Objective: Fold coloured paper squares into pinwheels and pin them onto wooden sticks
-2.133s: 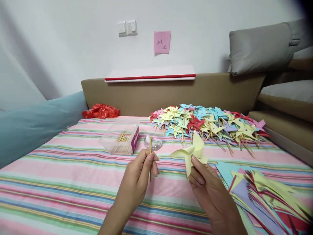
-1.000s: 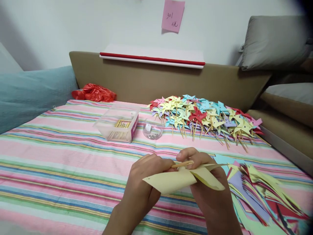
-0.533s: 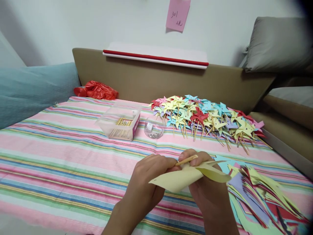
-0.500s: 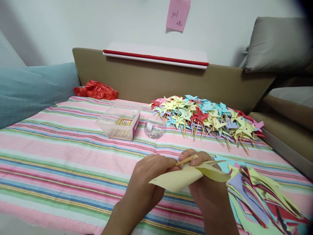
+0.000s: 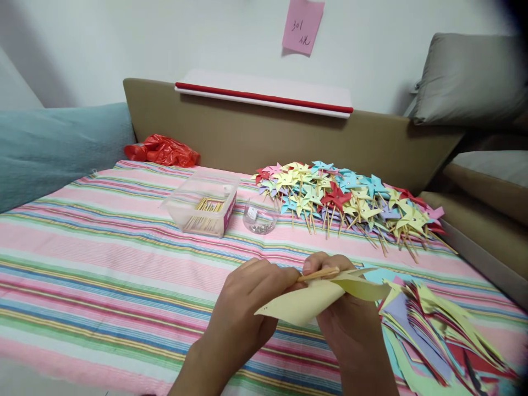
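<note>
Pale yellow paper, folded into a pinwheel head (image 5: pixel 303 303), is held above a pink, multicoloured striped cloth (image 5: pixel 124 253), nearer than the clear plastic box (image 5: pixel 177 206) of tan sticks (image 5: pixel 202 224) and the small round clear dish (image 5: pixel 273 218) of silvery bits (image 5: pixel 262 227). One end of a thin tan wooden stick (image 5: pixel 317 275) is gripped by the left hand (image 5: pixel 248 298); the pinwheel head and the stick's other end are pinched together by the right hand (image 5: pixel 350 319). Compared with the earliest view, where stick and paper are kept apart, the two are now brought together, so both parts are handled as one piece. Whether they are fastened cannot be told, since the join is covered by fingers (image 5: pixel 318 262). Assembled pinwheels (image 5: pixel 336 196) are heaped beyond, and loose coloured paper pieces (image 5: pixel 429 346) are spread beside the right hand.
</note>
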The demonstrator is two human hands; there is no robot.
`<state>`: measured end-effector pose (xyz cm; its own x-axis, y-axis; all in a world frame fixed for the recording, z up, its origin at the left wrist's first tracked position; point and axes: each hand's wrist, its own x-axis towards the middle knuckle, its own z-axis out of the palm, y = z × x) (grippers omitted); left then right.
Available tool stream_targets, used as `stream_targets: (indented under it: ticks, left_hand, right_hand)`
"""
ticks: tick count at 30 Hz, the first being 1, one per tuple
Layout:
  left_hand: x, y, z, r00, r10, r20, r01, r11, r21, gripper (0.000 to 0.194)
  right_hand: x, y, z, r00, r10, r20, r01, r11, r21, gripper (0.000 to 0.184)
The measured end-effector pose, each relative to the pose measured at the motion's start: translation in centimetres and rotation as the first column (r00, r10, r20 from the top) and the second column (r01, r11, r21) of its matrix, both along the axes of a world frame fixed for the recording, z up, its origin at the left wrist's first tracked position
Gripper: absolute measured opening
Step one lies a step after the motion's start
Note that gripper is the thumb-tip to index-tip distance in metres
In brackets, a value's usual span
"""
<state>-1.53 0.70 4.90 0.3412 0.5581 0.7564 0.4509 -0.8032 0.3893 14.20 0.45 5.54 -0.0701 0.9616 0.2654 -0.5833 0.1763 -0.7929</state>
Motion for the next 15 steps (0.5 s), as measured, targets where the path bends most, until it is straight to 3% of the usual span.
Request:
stream_targets:
  ticks: [8,15]
  left_hand:
    - [-0.2,-0.4,0.3,0.994,0.03,-0.109,-0.02,0.996,0.086,0.015]
    - [-0.5,-0.6,0.3,0.992,0.018,-0.124,-0.004,0.994,0.109,0.014]
  right_hand:
    - [-0.4,-0.3,0.1,0.997,0.045,-0.056,-0.041,0.996,0.076,0.014]
    - [-0.3,0.6,-1.1,1.0,0.015,-0.017,-0.012,0.987,0.159,0.015]
